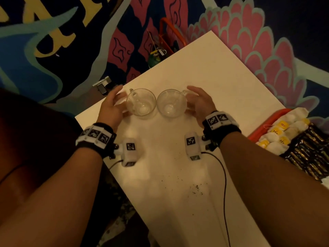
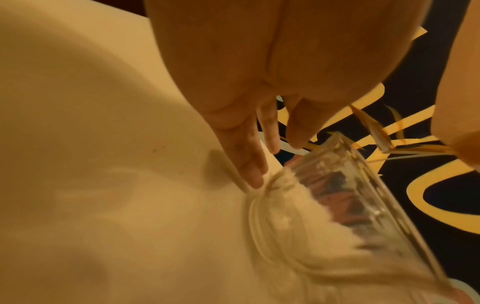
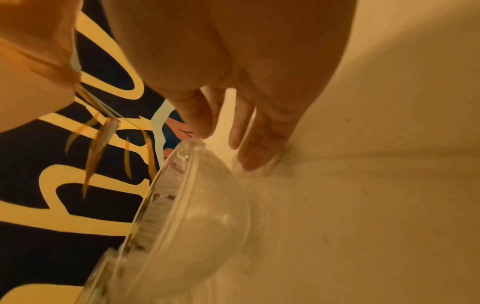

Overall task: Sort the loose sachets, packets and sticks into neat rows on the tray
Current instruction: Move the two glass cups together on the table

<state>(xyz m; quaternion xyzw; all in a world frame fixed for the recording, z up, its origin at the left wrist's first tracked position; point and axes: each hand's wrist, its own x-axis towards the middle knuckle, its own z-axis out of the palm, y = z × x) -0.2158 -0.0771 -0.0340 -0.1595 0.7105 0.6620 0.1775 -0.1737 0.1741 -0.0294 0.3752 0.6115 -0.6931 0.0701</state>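
At the far end of the white table (image 1: 204, 68) two clear glass cups stand side by side, their rims almost touching, and each hand flanks one of them: the left hand (image 1: 111, 106) lies just beside the left cup (image 1: 141, 102), the right hand (image 1: 199, 101) just beside the right cup (image 1: 170, 102). Both hands are spread, fingers straight and relaxed; the wrist views show the fingertips (image 2: 253, 174) of the left hand down on the table beside the glass and those of the right (image 3: 255, 158) likewise, curled round nothing, though whether any finger touches the glass I cannot tell. The task's things lie elsewhere: the orange tray (image 1: 270, 122) sits at the right edge of the table, well apart from the cups and nearer the right forearm than either hand. On it white sachets and yellow packets (image 1: 283, 130) already lie in rough rows, and beside them dark sticks (image 1: 313, 152) lie parallel, long axes running toward the far right. So the next reach, as I judge it, goes rightward and back toward the body, and the right hand is the nearer. The only readable writing is "TEA" on several yellow packets; no brand can be made out. Dark crumbs (image 1: 196, 189) speckle the table near the person.
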